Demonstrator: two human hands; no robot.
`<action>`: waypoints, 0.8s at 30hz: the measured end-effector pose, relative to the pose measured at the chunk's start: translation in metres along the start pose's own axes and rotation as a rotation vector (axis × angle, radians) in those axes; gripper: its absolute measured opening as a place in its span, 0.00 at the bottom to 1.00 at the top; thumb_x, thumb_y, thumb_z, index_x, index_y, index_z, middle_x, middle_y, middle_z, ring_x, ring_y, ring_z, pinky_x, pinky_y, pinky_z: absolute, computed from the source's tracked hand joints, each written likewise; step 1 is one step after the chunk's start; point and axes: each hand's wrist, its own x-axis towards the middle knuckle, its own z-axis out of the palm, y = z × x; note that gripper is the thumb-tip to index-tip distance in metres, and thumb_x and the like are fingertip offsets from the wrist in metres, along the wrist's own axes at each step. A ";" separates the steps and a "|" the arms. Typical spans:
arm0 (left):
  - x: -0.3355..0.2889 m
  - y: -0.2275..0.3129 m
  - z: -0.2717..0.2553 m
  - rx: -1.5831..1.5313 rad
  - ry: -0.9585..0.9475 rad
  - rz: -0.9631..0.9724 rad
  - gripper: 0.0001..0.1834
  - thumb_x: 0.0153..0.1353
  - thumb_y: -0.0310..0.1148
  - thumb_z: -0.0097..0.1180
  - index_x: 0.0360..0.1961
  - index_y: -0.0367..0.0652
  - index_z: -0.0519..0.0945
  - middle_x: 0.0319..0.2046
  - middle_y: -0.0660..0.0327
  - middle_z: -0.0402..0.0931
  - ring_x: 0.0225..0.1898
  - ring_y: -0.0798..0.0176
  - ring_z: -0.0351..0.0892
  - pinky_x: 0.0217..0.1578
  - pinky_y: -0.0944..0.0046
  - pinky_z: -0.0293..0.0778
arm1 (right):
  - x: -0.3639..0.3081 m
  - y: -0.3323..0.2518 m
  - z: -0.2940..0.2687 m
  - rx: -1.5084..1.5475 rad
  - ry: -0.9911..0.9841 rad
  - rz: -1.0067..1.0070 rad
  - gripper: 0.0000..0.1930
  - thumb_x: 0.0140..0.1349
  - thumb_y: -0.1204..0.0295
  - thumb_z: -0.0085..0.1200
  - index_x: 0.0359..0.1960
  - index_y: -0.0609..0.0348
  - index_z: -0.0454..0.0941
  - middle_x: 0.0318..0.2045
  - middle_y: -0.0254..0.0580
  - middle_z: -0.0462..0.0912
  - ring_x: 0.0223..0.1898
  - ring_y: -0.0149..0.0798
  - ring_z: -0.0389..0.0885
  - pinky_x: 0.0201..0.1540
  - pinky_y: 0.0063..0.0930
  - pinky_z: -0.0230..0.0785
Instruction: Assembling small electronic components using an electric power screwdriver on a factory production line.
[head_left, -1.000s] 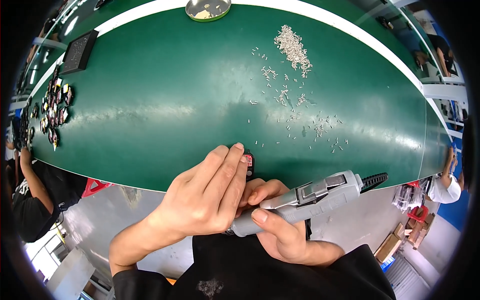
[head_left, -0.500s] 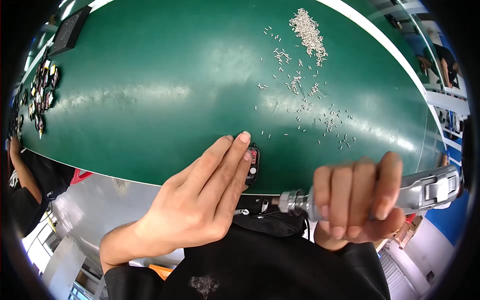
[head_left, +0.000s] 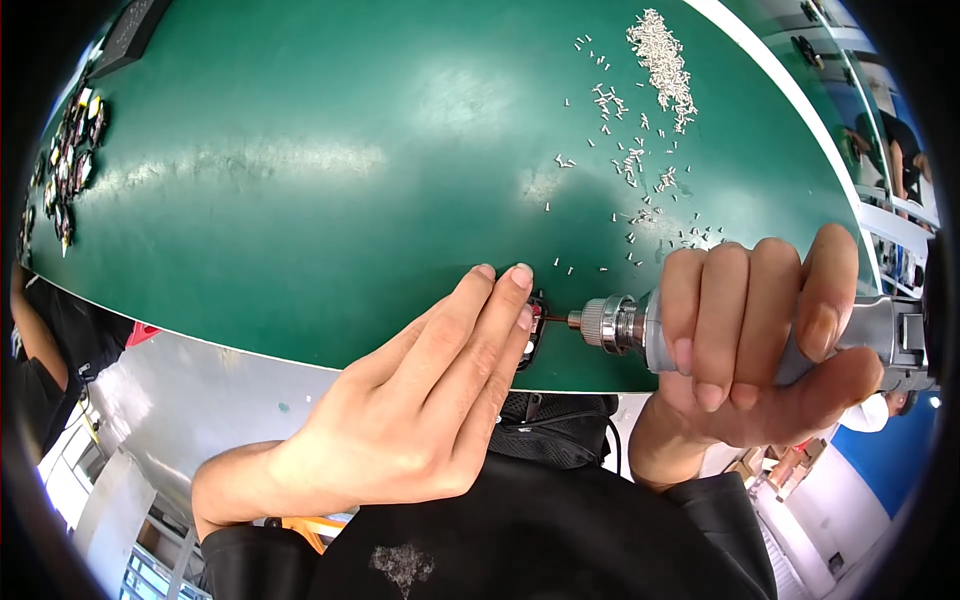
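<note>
My left hand lies at the near edge of the table with its fingers close together. It holds a small black device with red and white parts inside, and the fingers cover much of it. My right hand is wrapped round a grey electric screwdriver with a metal collar. The screwdriver lies nearly level, its thin bit pointing left. The bit's tip is at the device, beside my left fingertips; whether it sits in a screw is too small to tell.
A dense pile of small screws lies on the green table, with loose screws scattered nearer me. Several small black assemblies and a black tray are at the far left. Another person's arm shows at the left edge.
My right hand has brought the screwdriver up from below the table edge, so its bit now reaches the device. My left hand keeps its hold on the device.
</note>
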 end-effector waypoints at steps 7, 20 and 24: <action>-0.002 -0.003 0.003 -0.018 0.022 -0.002 0.21 0.38 0.21 0.55 0.39 0.22 0.79 0.45 0.42 0.77 0.45 0.47 0.78 0.43 0.59 0.80 | 0.003 0.003 -0.002 0.050 -0.017 0.018 0.14 0.68 0.53 0.46 0.34 0.49 0.64 0.15 0.27 0.67 0.19 0.26 0.68 0.29 0.23 0.61; 0.001 -0.001 -0.003 0.015 0.037 0.048 0.23 0.38 0.19 0.55 0.41 0.21 0.77 0.47 0.40 0.75 0.46 0.45 0.78 0.44 0.58 0.80 | 0.008 0.002 0.017 -0.204 -0.044 -0.039 0.15 0.65 0.59 0.54 0.31 0.54 0.63 0.13 0.26 0.67 0.13 0.25 0.64 0.23 0.20 0.60; 0.007 0.013 -0.013 -0.171 0.027 -0.099 0.19 0.39 0.24 0.55 0.36 0.22 0.80 0.44 0.40 0.76 0.46 0.48 0.77 0.45 0.58 0.78 | 0.004 -0.015 0.014 -0.250 -0.105 0.142 0.16 0.59 0.64 0.61 0.29 0.57 0.64 0.14 0.29 0.67 0.13 0.26 0.64 0.21 0.21 0.59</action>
